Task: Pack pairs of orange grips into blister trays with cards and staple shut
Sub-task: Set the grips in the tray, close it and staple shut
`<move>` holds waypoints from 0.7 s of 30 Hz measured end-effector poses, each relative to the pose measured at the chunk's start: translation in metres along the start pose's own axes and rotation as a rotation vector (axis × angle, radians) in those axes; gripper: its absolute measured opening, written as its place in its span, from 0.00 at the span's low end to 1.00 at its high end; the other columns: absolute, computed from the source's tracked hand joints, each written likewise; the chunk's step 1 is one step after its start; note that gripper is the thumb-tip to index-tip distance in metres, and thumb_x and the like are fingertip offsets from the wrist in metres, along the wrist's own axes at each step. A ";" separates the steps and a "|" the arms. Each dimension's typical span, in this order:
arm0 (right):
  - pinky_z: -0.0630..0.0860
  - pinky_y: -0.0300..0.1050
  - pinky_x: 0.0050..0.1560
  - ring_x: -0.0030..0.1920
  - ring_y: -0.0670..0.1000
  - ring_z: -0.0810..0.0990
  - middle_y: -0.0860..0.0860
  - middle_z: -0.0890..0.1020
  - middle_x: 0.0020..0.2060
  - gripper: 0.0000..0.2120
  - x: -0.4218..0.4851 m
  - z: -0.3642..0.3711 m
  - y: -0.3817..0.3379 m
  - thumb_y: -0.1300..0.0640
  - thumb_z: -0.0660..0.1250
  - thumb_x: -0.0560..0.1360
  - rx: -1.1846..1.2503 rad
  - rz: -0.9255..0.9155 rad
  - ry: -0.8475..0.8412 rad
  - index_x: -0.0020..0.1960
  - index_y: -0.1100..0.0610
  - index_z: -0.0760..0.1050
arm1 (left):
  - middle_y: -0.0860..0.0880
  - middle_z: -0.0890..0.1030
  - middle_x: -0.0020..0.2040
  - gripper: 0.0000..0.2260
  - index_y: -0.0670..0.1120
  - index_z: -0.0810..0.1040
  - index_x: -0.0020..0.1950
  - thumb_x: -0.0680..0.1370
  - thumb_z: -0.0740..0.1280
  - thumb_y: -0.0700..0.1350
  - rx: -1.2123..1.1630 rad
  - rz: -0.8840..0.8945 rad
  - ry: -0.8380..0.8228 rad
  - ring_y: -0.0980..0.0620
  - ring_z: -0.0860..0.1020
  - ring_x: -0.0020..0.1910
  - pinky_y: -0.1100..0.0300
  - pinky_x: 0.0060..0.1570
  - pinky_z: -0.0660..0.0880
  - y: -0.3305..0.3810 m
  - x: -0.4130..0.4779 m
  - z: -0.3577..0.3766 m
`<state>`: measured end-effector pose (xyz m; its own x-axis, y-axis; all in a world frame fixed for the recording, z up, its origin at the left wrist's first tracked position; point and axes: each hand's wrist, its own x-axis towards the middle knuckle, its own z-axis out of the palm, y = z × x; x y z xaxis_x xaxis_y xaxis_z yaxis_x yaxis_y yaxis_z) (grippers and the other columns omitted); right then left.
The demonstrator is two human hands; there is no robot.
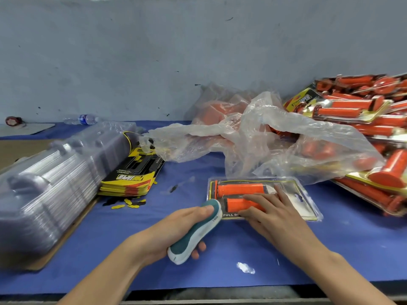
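Left hand (176, 227) curled round the teal stapler (193, 234), nose at the near-left corner of the blister tray (306, 201); right hand (273, 214) flat across its orange grips (240, 188). Open tabletop (220, 269) along the front edge; plastic bag (286, 133) behind the tray.

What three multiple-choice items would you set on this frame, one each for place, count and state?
1. Where is the stack of yellow-and-black printed cards relative to the clear plastic blister pack?
A. left of it
B. right of it
C. on top of it

2. How many orange rubber grips lie in that pack?
A. one
B. two
C. four

3. What is the left hand doing?
A. hanging empty
B. gripping the teal-and-white stapler
C. pressing flat on the pack

Answers:
1 A, the cards lie well to the pack's left.
2 B, two grips lie side by side, one partly under the right hand.
3 B, its fingers curl round the stapler at the pack's corner.
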<state>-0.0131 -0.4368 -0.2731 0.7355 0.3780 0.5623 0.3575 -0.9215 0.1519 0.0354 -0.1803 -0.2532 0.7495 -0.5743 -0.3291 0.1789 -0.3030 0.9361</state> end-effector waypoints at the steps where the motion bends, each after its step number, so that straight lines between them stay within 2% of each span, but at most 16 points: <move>1: 0.72 0.63 0.62 0.50 0.55 0.83 0.50 0.83 0.55 0.05 -0.002 0.001 0.002 0.55 0.68 0.75 0.002 -0.001 0.020 0.45 0.50 0.82 | 0.44 0.83 0.38 0.22 0.55 0.82 0.48 0.68 0.67 0.71 0.007 0.026 -0.015 0.48 0.81 0.32 0.60 0.32 0.76 0.001 0.000 0.004; 3: 0.69 0.62 0.65 0.53 0.54 0.82 0.49 0.82 0.57 0.07 -0.004 0.004 0.001 0.54 0.63 0.75 -0.005 -0.019 0.010 0.45 0.51 0.81 | 0.43 0.83 0.37 0.18 0.58 0.83 0.43 0.69 0.66 0.70 0.016 0.048 -0.032 0.48 0.80 0.31 0.61 0.32 0.76 0.003 0.001 0.013; 5: 0.68 0.62 0.66 0.57 0.53 0.81 0.47 0.81 0.60 0.06 -0.003 0.006 -0.005 0.55 0.67 0.73 0.015 -0.049 -0.008 0.48 0.50 0.80 | 0.41 0.83 0.37 0.19 0.58 0.83 0.42 0.69 0.65 0.71 0.025 0.045 -0.036 0.47 0.80 0.30 0.60 0.32 0.76 0.005 0.003 0.020; 7: 0.68 0.60 0.66 0.59 0.50 0.80 0.45 0.80 0.62 0.07 -0.001 0.008 -0.012 0.53 0.65 0.74 0.043 -0.069 -0.005 0.50 0.47 0.80 | 0.40 0.82 0.37 0.20 0.57 0.83 0.42 0.69 0.64 0.71 0.021 0.043 -0.032 0.46 0.79 0.29 0.60 0.32 0.76 0.005 0.004 0.023; 9: 0.68 0.57 0.66 0.57 0.49 0.81 0.44 0.80 0.61 0.09 -0.001 0.007 -0.013 0.49 0.61 0.78 0.066 -0.066 0.023 0.48 0.47 0.80 | 0.41 0.83 0.36 0.20 0.58 0.83 0.41 0.68 0.63 0.72 0.040 0.033 -0.016 0.46 0.79 0.29 0.60 0.32 0.76 0.004 0.005 0.024; 13: 0.71 0.53 0.62 0.52 0.50 0.82 0.45 0.82 0.56 0.14 -0.005 0.004 -0.002 0.43 0.62 0.78 0.112 -0.042 0.077 0.40 0.51 0.77 | 0.41 0.83 0.37 0.20 0.59 0.82 0.41 0.69 0.63 0.72 0.065 0.021 -0.005 0.46 0.79 0.28 0.61 0.31 0.75 0.001 0.003 0.022; 17: 0.71 0.48 0.62 0.54 0.50 0.81 0.46 0.81 0.58 0.13 -0.012 0.004 0.003 0.45 0.61 0.79 0.131 -0.081 0.055 0.42 0.51 0.78 | 0.41 0.83 0.37 0.20 0.59 0.82 0.41 0.68 0.63 0.73 0.076 0.015 0.017 0.46 0.79 0.29 0.60 0.32 0.76 0.001 0.002 0.020; 21: 0.70 0.50 0.63 0.55 0.50 0.81 0.47 0.82 0.56 0.15 -0.016 0.004 0.009 0.45 0.61 0.79 0.110 -0.085 0.086 0.39 0.52 0.76 | 0.41 0.83 0.37 0.21 0.58 0.82 0.42 0.68 0.62 0.73 0.078 0.003 0.006 0.46 0.80 0.30 0.60 0.32 0.75 0.001 -0.001 0.018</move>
<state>-0.0193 -0.4503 -0.2836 0.6495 0.4405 0.6198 0.4803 -0.8696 0.1147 0.0234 -0.1939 -0.2547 0.7536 -0.5712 -0.3252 0.1263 -0.3597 0.9245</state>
